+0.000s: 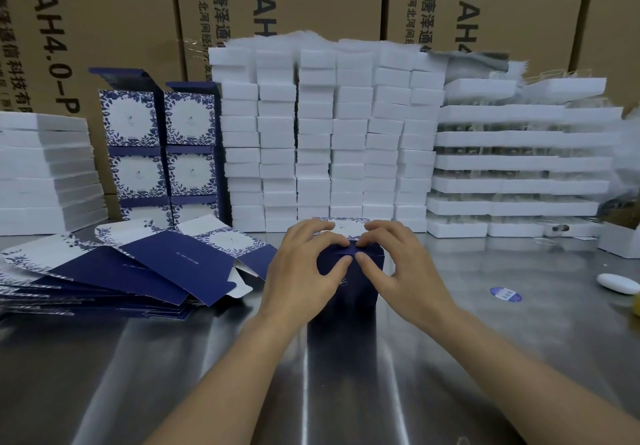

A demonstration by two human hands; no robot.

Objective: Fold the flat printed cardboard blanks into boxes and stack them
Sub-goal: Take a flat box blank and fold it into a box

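A navy box [358,283] with a blue-and-white floral panel stands on the steel table [346,375] at the centre. My left hand [304,271] grips its left side, fingers curled over the top flaps. My right hand [401,268] grips the right side, fingertips pressing the same flaps at the middle seam. A spread pile of flat printed blanks [131,264] lies on the table to the left. Folded floral boxes [162,154] stand stacked in two columns at the back left, the top ones with lids up.
Tall stacks of white foam blocks [329,140] fill the back centre, with white trays [519,160] to the right and more white stacks [45,174] at the far left. Brown cartons [277,1] form the back wall. A white oval object [618,283] and a blue sticker [505,295] lie at the right.
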